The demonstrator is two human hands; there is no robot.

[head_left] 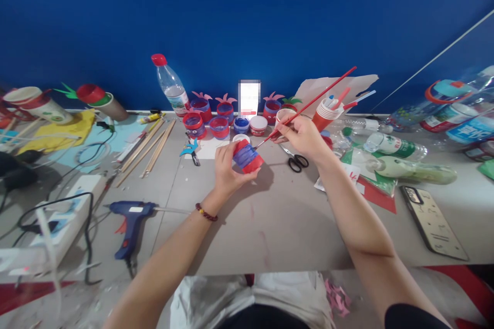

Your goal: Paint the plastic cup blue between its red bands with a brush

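Note:
Tilted in my left hand (226, 169) is a small cup (247, 157) painted red with a wide blue band round its middle. My fingers and thumb grip it at both ends. In my right hand (297, 136) is a long, thin red paintbrush (320, 96), pinched near its lower part. The brush tip meets the blue band, or is very close to it. Just behind the cup are an open jar of blue paint (242, 124) and a jar with a pinkish lid (258, 125). More red and blue painted cups (219, 127) stand behind on the left.
Black-handled scissors (295, 159) lie right of the cup. A blue glue gun (131, 221), wooden sticks (158, 149) and a power strip (73, 216) are on the left. On the right are plastic bottles (395, 146) and a phone (434, 223). A tall bottle (170, 85) leans near the blue wall.

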